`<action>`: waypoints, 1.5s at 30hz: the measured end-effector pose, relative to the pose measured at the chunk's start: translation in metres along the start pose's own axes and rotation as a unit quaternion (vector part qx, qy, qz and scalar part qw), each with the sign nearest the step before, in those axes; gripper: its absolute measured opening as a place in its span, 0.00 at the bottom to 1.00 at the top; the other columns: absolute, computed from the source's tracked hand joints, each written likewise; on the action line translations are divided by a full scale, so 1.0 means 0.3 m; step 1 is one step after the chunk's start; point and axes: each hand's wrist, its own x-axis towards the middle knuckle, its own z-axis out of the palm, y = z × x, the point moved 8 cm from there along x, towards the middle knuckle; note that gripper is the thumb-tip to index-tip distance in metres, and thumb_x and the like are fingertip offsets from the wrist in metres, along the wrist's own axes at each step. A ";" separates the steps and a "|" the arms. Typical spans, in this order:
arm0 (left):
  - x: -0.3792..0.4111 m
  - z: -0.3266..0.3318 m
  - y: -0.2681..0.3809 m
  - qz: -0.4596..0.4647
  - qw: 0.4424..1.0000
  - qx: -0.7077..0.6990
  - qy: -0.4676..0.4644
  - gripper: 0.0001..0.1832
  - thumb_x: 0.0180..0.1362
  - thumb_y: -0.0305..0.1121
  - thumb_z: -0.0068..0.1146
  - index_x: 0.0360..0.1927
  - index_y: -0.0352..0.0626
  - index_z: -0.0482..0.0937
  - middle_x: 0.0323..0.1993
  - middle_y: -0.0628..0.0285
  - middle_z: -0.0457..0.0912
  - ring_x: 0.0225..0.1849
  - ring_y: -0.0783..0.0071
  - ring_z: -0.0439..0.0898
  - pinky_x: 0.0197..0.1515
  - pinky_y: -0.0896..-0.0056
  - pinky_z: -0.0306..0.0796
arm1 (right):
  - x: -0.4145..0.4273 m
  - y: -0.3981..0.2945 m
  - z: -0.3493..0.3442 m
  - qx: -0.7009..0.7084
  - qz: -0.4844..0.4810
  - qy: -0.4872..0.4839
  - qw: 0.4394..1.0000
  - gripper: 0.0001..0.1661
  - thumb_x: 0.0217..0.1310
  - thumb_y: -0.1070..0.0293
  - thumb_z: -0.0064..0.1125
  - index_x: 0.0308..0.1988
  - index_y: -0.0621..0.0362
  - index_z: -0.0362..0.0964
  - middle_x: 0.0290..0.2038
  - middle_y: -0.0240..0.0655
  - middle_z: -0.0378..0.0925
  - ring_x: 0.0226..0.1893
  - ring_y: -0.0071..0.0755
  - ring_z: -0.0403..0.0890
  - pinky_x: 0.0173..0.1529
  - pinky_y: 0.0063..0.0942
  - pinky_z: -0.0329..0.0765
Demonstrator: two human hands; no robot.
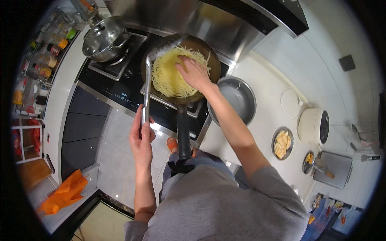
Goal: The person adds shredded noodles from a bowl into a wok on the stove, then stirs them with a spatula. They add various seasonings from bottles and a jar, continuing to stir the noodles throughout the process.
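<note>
Pale yellow shredded food [169,75], probably potato, lies spread in a dark frying pan [214,60] on the right burner of the stove. My right hand [193,70] rests palm down on the shreds with its fingers spread. My left hand [143,135] grips the metal handle of a spatula [147,81]. The spatula's blurred blade is over the upper left part of the pan. The pan's black handle [183,135] points towards my body, and neither hand is on it.
A lidded steel pot [104,40] stands on the left burner. Right of the pan is an empty metal bowl [233,96]. Farther right are a plate of pale food pieces [282,143], a white appliance [312,125] and a cutting board [333,168] with a knife. Bottles line the left shelf.
</note>
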 end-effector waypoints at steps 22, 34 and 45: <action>-0.003 -0.011 -0.094 -0.015 1.000 0.000 0.001 0.26 0.70 0.31 0.46 0.70 0.42 0.62 0.37 0.69 0.74 0.21 0.91 0.57 0.22 0.86 0.50 | -0.454 0.781 -0.327 0.216 0.321 0.043 0.921 0.16 0.69 0.59 0.52 0.33 0.59 0.78 0.17 0.28 0.69 0.22 0.24 0.69 0.29 0.25 0.67; -0.027 -0.003 -0.108 -0.024 1.000 0.008 0.000 0.26 0.69 0.31 0.47 0.70 0.41 0.61 0.37 0.67 0.75 0.21 0.90 0.57 0.22 0.85 0.50 | -0.755 0.704 -0.041 -0.032 0.146 -0.217 0.965 0.17 0.53 0.73 0.55 0.46 0.52 0.73 0.45 0.45 0.75 0.53 0.52 0.72 0.58 0.46 0.70; -0.036 -0.001 -0.114 -0.022 1.000 0.011 0.010 0.26 0.69 0.32 0.49 0.70 0.42 0.62 0.36 0.67 0.75 0.20 0.90 0.56 0.22 0.85 0.50 | -0.823 0.507 0.042 0.353 0.242 -0.370 0.825 0.11 0.67 0.73 0.45 0.44 0.58 0.74 0.40 0.32 0.77 0.43 0.27 0.75 0.52 0.26 0.72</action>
